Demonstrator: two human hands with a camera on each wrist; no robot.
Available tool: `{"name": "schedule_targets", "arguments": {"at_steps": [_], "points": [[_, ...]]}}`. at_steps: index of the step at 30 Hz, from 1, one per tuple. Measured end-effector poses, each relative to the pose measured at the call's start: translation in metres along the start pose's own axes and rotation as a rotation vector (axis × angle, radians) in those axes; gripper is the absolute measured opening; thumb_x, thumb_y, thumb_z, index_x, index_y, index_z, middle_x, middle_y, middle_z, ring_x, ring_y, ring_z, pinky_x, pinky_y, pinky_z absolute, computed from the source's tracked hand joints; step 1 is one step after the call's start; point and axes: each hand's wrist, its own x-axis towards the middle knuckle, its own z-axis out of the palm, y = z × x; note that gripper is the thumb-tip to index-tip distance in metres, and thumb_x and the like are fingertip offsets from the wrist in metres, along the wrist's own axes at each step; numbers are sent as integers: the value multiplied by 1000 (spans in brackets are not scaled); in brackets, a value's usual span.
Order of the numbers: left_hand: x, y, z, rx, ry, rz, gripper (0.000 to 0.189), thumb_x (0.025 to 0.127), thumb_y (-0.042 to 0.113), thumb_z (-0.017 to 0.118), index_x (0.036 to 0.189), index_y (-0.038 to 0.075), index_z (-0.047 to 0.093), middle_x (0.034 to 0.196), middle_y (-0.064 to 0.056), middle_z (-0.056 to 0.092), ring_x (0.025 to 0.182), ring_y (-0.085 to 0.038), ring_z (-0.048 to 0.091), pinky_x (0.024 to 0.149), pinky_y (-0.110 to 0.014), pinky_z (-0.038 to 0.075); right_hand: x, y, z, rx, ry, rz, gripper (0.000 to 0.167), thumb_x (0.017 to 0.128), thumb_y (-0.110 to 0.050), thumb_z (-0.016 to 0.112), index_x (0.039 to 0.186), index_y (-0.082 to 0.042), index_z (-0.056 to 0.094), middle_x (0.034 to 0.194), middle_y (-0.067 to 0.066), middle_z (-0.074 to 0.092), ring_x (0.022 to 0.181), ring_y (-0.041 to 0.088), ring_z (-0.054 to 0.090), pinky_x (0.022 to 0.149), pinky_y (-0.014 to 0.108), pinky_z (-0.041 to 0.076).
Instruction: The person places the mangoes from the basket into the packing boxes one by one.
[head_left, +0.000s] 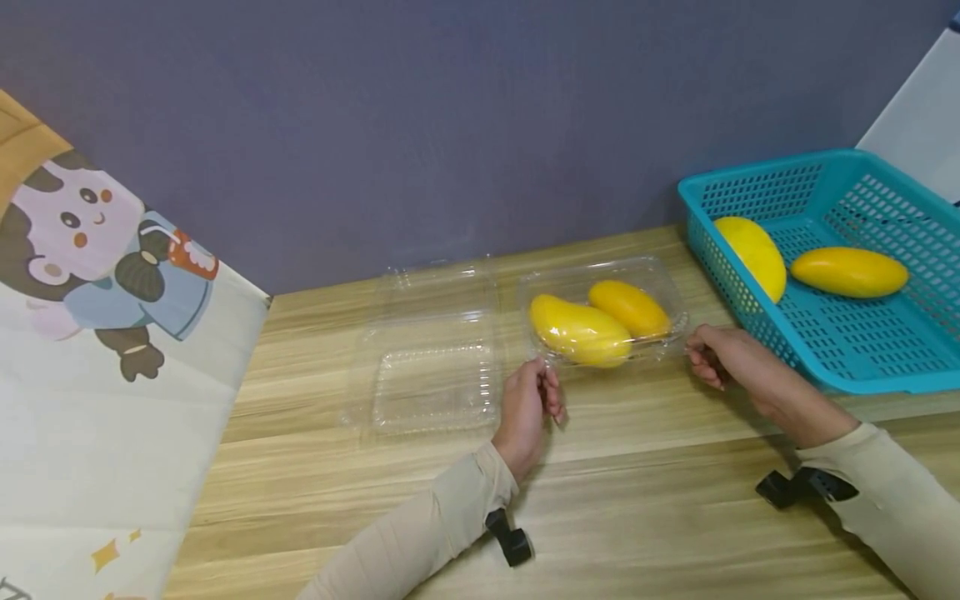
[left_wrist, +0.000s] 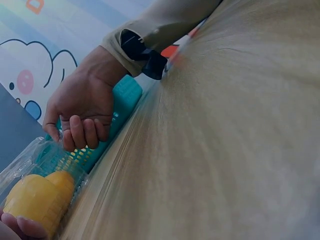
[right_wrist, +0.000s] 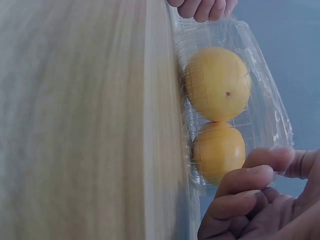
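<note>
A clear, ribbed plastic box (head_left: 562, 277), enclosing two smooth, rounded yellow mangoes (head_left: 579, 331), is pinched by left hand (head_left: 527, 408) and right hand (head_left: 733, 368).

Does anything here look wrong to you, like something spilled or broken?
Nothing stands out. Two yellow fruits sit inside the clear box, two more fruits lie in the turquoise basket, and an open clear container rests on the table. No spill shows, though fine cracks in the plastic would be hard to see.
</note>
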Motion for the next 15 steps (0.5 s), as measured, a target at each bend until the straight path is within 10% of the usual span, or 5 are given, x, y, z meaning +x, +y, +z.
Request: {"name": "schedule_targets", "arguments": {"at_steps": [15], "points": [[-1, 1, 1, 36, 8, 5, 33, 99, 21, 40, 68, 13, 48, 54, 5, 39, 44, -9, 35, 43, -22, 34, 0, -1, 1, -10, 1, -1, 37, 103, -28, 29, 79, -7, 48, 61, -4, 46, 55, 14, 45, 54, 31, 41]]}}
